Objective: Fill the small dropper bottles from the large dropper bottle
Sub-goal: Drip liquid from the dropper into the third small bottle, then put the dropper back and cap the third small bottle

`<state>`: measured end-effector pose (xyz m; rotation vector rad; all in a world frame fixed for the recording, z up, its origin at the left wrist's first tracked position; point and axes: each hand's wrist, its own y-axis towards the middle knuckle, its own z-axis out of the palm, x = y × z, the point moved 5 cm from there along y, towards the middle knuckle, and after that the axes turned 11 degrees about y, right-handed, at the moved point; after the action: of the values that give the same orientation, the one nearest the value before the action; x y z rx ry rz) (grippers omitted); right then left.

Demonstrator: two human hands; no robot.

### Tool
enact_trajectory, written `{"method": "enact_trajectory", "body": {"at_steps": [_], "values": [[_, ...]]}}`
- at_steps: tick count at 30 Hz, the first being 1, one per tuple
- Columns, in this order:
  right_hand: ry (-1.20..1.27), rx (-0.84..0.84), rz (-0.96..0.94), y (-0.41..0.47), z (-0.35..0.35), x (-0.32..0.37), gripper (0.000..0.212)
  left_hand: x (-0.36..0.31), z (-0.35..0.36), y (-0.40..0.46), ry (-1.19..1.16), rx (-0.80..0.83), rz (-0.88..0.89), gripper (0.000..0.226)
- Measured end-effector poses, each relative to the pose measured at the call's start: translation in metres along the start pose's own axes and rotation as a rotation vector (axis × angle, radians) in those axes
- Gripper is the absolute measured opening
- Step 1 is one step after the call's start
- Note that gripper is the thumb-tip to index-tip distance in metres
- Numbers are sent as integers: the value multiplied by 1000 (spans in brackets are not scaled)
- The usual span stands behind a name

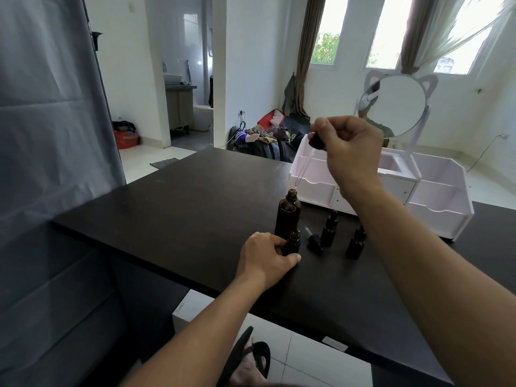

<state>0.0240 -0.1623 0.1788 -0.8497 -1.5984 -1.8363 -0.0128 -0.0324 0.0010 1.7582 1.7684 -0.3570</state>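
Observation:
The large amber bottle (288,215) stands open on the dark table (173,208). My right hand (351,148) pinches the black bulb of the large dropper (317,141), raised above the bottle; its glass pipette slants down with the tip just over the bottle's mouth. My left hand (265,258) holds an uncapped small amber bottle (292,243) upright on the table, right in front of the large one. A small dropper cap (314,241) lies on its side to the right. Two capped small bottles, one (329,229) and another (356,243), stand further right.
A white desk organiser (435,202) with a cat-ear mirror (396,104) sits at the back right of the table. A grey curtain (50,135) hangs at the left. The table's near edge runs diagonally; my sandalled foot (248,358) is on the tiled floor below.

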Motion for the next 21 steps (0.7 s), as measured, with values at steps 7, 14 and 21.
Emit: {"method": "enact_trajectory", "body": {"at_steps": [7,14,21], "values": [[-114,108,82,-3,14,-38,15,-1,-2,-2,8,-14,-25,38],[-216,245,251,-24,12,-86,12,-3,-5,-5,-50,-21,-17,33],[-215,252,278,-29,10,-90,22,-4,-7,-6,-42,-29,-10,35]]}}
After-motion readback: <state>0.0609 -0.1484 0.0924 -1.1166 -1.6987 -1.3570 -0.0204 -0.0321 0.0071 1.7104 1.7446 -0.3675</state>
